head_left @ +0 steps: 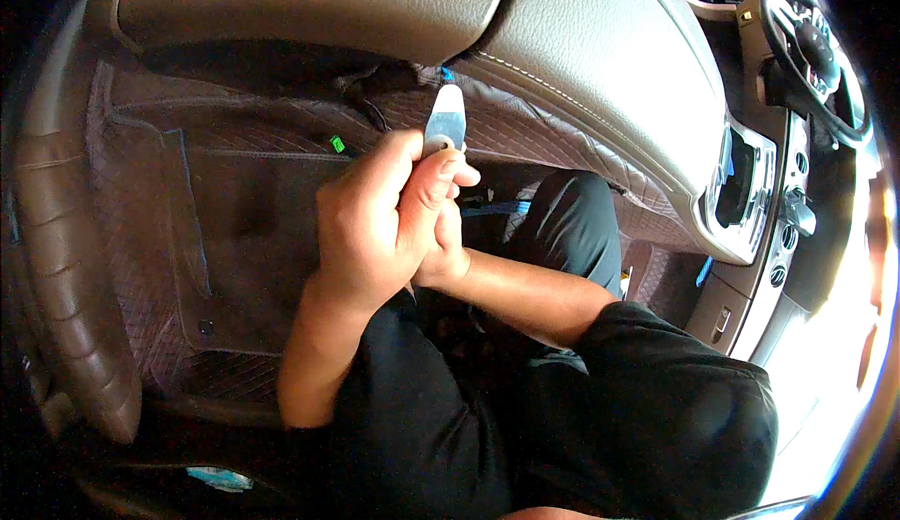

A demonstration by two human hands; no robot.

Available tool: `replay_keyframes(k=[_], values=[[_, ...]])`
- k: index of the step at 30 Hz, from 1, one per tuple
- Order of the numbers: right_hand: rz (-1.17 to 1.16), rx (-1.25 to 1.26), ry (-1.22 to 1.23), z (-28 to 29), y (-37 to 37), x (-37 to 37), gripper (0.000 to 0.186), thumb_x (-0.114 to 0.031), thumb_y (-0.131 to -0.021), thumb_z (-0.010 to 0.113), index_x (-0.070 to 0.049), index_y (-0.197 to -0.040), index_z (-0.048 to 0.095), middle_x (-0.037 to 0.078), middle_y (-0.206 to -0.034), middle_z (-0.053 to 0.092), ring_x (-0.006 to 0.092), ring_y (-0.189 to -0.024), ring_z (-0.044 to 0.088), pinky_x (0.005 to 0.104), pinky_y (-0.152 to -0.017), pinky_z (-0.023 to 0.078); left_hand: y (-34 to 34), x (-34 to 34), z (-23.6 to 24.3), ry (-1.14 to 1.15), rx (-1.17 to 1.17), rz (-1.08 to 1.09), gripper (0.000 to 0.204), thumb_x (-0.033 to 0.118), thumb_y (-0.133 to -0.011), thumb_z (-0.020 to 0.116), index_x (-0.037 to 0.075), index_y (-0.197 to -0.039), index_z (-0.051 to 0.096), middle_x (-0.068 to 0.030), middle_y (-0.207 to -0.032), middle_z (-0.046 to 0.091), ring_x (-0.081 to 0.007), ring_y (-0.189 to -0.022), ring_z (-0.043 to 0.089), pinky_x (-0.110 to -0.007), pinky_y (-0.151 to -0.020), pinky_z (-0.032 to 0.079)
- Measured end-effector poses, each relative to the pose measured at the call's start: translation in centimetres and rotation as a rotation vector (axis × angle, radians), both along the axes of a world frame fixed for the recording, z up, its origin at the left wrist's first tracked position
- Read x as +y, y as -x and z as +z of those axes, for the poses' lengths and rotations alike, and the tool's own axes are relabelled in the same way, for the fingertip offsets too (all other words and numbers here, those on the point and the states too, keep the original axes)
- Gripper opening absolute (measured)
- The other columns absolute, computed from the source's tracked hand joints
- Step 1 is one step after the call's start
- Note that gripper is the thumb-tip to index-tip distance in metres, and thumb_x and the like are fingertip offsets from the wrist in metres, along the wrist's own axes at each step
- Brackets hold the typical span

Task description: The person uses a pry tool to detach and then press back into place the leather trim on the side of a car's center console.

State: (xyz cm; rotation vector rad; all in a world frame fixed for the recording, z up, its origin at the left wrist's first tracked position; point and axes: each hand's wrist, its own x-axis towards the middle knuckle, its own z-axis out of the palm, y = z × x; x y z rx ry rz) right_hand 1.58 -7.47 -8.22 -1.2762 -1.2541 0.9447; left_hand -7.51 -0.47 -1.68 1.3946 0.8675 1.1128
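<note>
A flat metal tool (pixel 446 121) with a rounded blade points up and away from me, held over the car floor. My left hand (pixel 370 215) is closed around its lower end, thumb along the base of the blade. Pressed against it from the right is my right hand (pixel 447 239), its fingers curled and partly hidden behind the left. What lies inside the right hand is covered. The tool's handle is also hidden by the hands. Its blade tip is just below the lower edge of the brown leather seat (pixel 600 60).
Quilted brown floor matting (pixel 253 131) spreads beneath, with a small green piece (pixel 337 144) on it and blue trim along edges. A padded leather panel (pixel 66 239) curves up the left side. Steering wheel (pixel 816 60) and centre console (pixel 750 192) are at right. A blue packet (pixel 220 478) lies lower left.
</note>
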Motion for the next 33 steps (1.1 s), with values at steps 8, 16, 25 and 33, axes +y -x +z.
replay_keyframes(k=[8, 16, 25, 33], values=[[-0.062, 0.079, -0.037, -3.3, -1.0, -1.1, 0.014, -0.014, -0.098, 0.056, -0.006, -0.109, 0.059, 0.007, -0.1, 0.061, 0.0199, -0.091, 0.061, 0.0335, -0.076, 0.049, -0.5, 0.6, 0.2, 0.01, 0.001, -0.051, 0.018, 0.012, -0.103, 0.054, -0.004, -0.106, 0.062, -0.0103, -0.087, 0.072, -0.0109, -0.073, 0.062, -0.028, -0.07, 0.053], [0.005, 0.045, -0.01, 1.4, 0.8, 1.1, 0.026, -0.021, -0.102, 0.048, 0.0, -0.113, 0.061, 0.014, -0.103, 0.067, 0.0276, -0.096, 0.068, 0.0376, -0.079, 0.054, -0.3, 0.6, 0.1, 0.025, -0.002, 0.023, 0.019, 0.013, -0.103, 0.055, -0.004, -0.106, 0.062, -0.0098, -0.085, 0.072, -0.0099, -0.07, 0.06, -0.026, -0.066, 0.052], [-0.145, 0.325, -0.006, -2.1, 7.2, 1.2, 0.021, -0.018, -0.1, 0.053, -0.002, -0.111, 0.061, 0.009, -0.099, 0.065, 0.0226, -0.094, 0.065, 0.0361, -0.079, 0.053, 2.7, 4.3, 3.7, -0.161, 0.326, -0.066, 0.02, 0.017, -0.101, 0.058, -0.001, -0.103, 0.068, -0.0043, -0.069, 0.066, -0.0073, -0.058, 0.055, -0.025, -0.054, 0.045], [-0.034, 0.279, -0.006, 0.0, 4.1, 0.7, 0.018, -0.014, -0.101, 0.05, -0.003, -0.108, 0.061, 0.009, -0.094, 0.065, 0.0209, -0.088, 0.064, 0.0352, -0.076, 0.052, 1.0, 0.2, 0.8, 0.094, 0.028, 0.028, 0.016, 0.016, -0.099, 0.061, 0.0, -0.097, 0.064, -0.0095, -0.074, 0.069, -0.018, -0.066, 0.066, -0.031, -0.061, 0.052]])
